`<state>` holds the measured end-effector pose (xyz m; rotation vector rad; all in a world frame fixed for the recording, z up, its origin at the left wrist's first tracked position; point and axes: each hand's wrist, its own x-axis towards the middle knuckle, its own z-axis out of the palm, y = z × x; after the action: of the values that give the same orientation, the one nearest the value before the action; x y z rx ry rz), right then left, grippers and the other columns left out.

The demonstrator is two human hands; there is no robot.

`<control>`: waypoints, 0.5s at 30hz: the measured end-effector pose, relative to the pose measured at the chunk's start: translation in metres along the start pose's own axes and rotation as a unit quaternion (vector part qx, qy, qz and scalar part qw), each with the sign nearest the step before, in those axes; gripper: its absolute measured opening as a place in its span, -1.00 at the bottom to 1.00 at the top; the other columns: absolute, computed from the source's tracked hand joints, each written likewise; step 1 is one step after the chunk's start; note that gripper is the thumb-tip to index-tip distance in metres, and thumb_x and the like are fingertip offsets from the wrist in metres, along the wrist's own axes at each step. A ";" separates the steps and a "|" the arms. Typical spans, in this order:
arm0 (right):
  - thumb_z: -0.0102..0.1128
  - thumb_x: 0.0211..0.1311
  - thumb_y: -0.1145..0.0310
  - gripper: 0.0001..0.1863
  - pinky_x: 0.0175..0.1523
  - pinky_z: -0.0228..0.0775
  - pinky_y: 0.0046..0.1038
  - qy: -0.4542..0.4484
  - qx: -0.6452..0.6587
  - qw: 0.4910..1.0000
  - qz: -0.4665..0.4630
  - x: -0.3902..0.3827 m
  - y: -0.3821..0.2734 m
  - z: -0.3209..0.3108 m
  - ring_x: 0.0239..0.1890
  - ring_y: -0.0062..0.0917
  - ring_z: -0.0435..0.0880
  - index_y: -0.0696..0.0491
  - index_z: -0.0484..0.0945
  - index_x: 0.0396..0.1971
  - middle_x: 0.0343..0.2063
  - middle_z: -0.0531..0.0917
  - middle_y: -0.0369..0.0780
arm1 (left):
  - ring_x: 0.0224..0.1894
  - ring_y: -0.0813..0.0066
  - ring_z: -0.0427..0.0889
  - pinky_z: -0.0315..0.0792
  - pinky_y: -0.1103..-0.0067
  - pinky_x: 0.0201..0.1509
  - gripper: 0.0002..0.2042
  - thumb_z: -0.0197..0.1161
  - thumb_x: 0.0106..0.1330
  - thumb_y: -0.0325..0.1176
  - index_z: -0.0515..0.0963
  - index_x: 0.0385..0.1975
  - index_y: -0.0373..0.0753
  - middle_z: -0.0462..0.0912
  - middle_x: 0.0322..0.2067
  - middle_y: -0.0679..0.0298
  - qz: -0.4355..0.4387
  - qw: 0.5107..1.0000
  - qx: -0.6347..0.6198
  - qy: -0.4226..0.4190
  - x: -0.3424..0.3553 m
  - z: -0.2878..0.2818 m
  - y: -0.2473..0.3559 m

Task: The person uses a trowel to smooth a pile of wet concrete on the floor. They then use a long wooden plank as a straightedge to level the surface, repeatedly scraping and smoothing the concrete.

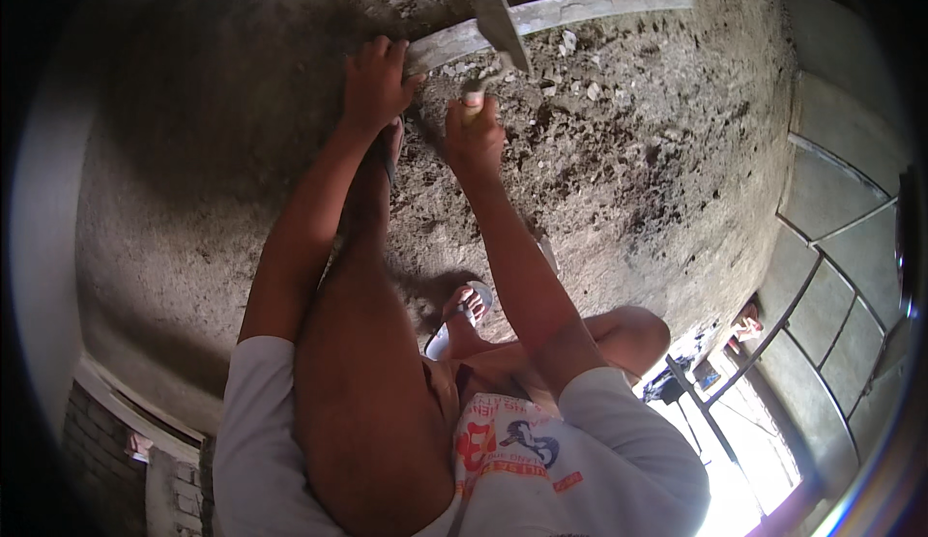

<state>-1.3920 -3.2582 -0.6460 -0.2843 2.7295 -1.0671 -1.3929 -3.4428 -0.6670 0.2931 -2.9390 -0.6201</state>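
Observation:
My right hand is closed around the handle of a trowel. Its flat grey blade points away from me and passes over a long pale strip, whose material I cannot make out. At the strip's left end, my left hand has its fingers on the far side and its thumb on the near side, gripping it. Rough, crumbly grey mortar with small pale chips lies along the near side of the strip.
Smoother grey floor spreads out to the left. My sandalled foot is planted below my hands, and my other foot is close behind my left hand. A metal-framed panel stands at the right, beside a bright opening. Blockwork shows at lower left.

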 end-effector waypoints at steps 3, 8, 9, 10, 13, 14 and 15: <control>0.17 0.29 0.15 -0.63 -0.44 0.52 -0.06 -0.042 -0.035 0.998 0.032 0.010 0.005 -0.007 -0.55 0.07 0.66 0.16 0.37 -0.20 -0.59 0.64 0.07 | 0.02 0.16 0.47 0.32 0.17 0.02 -0.38 0.40 0.09 0.00 0.47 0.10 -0.23 0.46 -0.05 0.16 -0.003 1.000 -0.011 -0.009 0.006 -0.002 0.003; 0.20 0.30 0.28 -0.70 -0.58 0.49 -0.23 0.085 0.073 0.993 0.025 0.039 -0.009 -0.047 -0.67 -0.24 0.66 0.20 0.37 -0.24 -0.67 0.59 -0.05 | 0.04 0.05 0.49 0.36 0.17 0.05 -0.28 0.38 0.08 0.08 0.39 0.14 -0.28 0.48 -0.03 0.07 0.072 0.997 0.003 0.010 0.025 -0.006 0.020; 0.17 0.31 0.33 -0.74 -0.62 0.46 -0.34 0.128 0.089 0.988 0.010 0.047 0.009 -0.050 -0.70 -0.42 0.62 0.22 0.38 -0.28 -0.66 0.59 -0.07 | 0.04 0.05 0.49 0.37 0.17 0.05 -0.27 0.39 0.08 0.09 0.37 0.15 -0.29 0.47 -0.03 0.07 0.086 0.996 0.006 0.000 0.032 -0.006 0.029; 0.18 0.29 0.32 -0.75 -0.60 0.48 -0.32 0.136 0.092 0.986 0.042 0.062 0.012 -0.060 -0.69 -0.41 0.62 0.21 0.40 -0.30 -0.64 0.61 -0.07 | 0.05 0.08 0.48 0.37 0.19 0.06 -0.28 0.39 0.09 0.08 0.37 0.16 -0.28 0.46 0.00 0.09 0.085 0.996 0.022 -0.016 0.039 -0.007 0.033; 0.21 0.21 0.26 -0.72 -0.48 0.54 -0.28 0.168 0.086 0.977 0.099 0.098 0.025 -0.087 -0.63 -0.36 0.65 0.19 0.43 -0.35 -0.59 0.64 -0.08 | 0.06 0.14 0.47 0.40 0.25 0.05 -0.29 0.40 0.12 0.07 0.39 0.17 -0.26 0.44 0.04 0.13 0.094 0.993 0.054 -0.047 0.057 -0.001 0.043; 0.21 0.13 0.22 -0.69 -0.40 0.56 -0.25 0.181 0.069 0.973 0.124 0.107 0.025 -0.094 -0.57 -0.33 0.68 0.18 0.44 -0.35 -0.56 0.66 -0.06 | 0.05 0.16 0.48 0.40 0.26 0.04 -0.30 0.40 0.13 0.07 0.39 0.16 -0.26 0.44 0.02 0.13 0.103 0.992 0.060 -0.043 0.062 0.003 0.046; 0.21 0.12 0.22 -0.69 -0.39 0.56 -0.25 0.184 0.075 0.971 0.135 0.115 0.031 -0.094 -0.56 -0.32 0.68 0.19 0.44 -0.35 -0.56 0.65 -0.05 | 0.04 0.17 0.48 0.41 0.27 0.02 -0.31 0.39 0.13 0.07 0.40 0.15 -0.27 0.44 0.01 0.14 0.112 0.991 0.065 -0.038 0.067 0.006 0.048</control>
<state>-1.5290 -3.2036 -0.6122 0.3349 2.8591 -1.3458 -1.4672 -3.4117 -0.6478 -0.0497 -3.0310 -0.4189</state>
